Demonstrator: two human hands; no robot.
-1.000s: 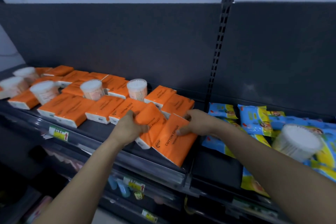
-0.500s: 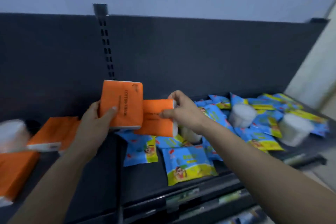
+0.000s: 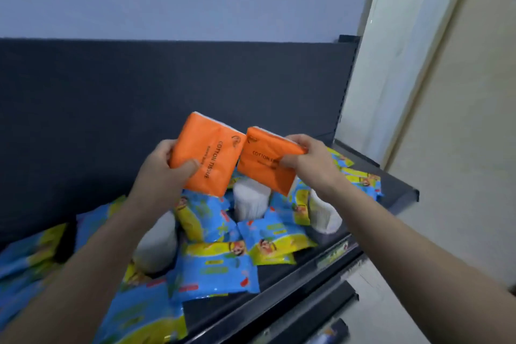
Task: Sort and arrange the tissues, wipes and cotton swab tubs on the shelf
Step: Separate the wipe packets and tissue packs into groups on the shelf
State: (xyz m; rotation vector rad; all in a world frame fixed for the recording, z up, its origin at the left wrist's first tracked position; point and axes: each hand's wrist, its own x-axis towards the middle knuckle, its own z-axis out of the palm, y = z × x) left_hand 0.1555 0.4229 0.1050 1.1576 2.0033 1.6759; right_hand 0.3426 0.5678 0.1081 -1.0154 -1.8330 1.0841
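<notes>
1. The left hand (image 3: 164,173) is gripping the left tissue pack (image 3: 208,153). Its thumb is pressing across the orange front face and its fingers are curling round the pack's left edge.
2. This pack is slanting, its long axis running from upper left to lower right. A white end is showing at the top, and the "COTTON TISSUE" print is reading down along that axis.
3. The right hand (image 3: 312,162) is pinching the right tissue pack (image 3: 265,165) at its right end, thumb on the front and fingers over the top edge.
4. The thumb is covering the end of the print, which is running left to right and dipping slightly. The pack's long axis is hard to judge, since it is foreshortened and partly hidden by the hand.
5. Both packs are hanging in the air above the shelf (image 3: 396,184), in front of the dark back panel (image 3: 139,92). Their near corners are touching or just apart — I cannot tell which.
6. Just under them the middle cotton swab tub (image 3: 251,204) is standing upright, its top hidden behind the packs.
7. The right cotton swab tub (image 3: 324,215) is sitting partly behind the right forearm. The left cotton swab tub (image 3: 156,243) is blurred and half covered by the left forearm.
8. Blue-and-yellow wipes packs (image 3: 215,274) are lying loose around the tubs, overlapping at mixed angles. Those at lower left are smeared and cut off by the frame edge.
9. The labels along the shelf's front rail are too blurred to read, and a cream wall (image 3: 446,92) is standing to the right.
</notes>
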